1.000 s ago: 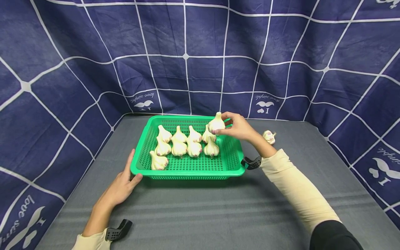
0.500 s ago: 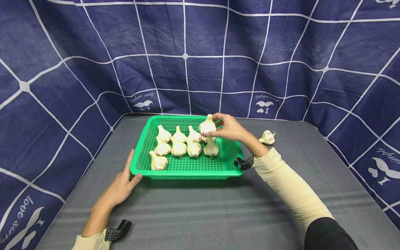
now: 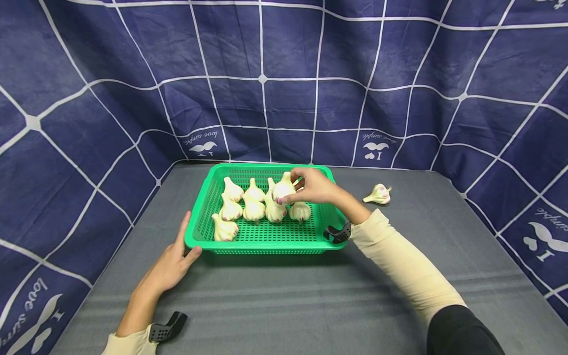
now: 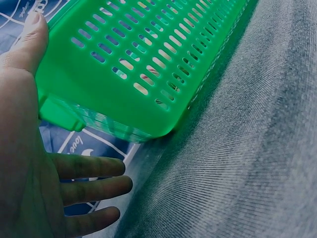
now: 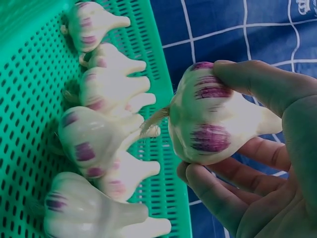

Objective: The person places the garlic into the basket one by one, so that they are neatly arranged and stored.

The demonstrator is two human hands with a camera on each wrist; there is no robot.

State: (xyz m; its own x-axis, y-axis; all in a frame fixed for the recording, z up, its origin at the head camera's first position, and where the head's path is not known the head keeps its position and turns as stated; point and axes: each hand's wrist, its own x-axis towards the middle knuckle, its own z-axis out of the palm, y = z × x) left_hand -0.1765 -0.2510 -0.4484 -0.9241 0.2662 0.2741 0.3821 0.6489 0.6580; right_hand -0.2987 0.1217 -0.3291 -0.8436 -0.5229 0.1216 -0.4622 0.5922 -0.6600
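Note:
My right hand [image 3: 316, 186] holds a white garlic bulb [image 3: 282, 189] between thumb and fingers, above the right part of the green basket [image 3: 270, 246]. In the right wrist view this bulb [image 5: 200, 119] has purple streaks, its stem pointing toward the palm. Several more bulbs, such as the front-left garlic bulb [image 3: 225, 229], lie in the basket, mostly in rows. The held bulb and my hand partly hide those at the back right. My left hand [image 3: 170, 264] rests at the basket's front-left corner; its thumb touches the rim, and three fingers extend straight below in the left wrist view.
One garlic bulb [image 3: 379, 194] lies on the grey cloth [image 3: 284, 301] right of the basket. A dark blue curtain [image 3: 288, 103] with white lines hangs behind and along both sides. A black wrist device [image 3: 167, 328] sits on the left forearm.
My right hand has carried the garlic bulb left and slightly down over the basket. The loose bulb on the cloth has come fully into view. My left hand has stayed at the corner.

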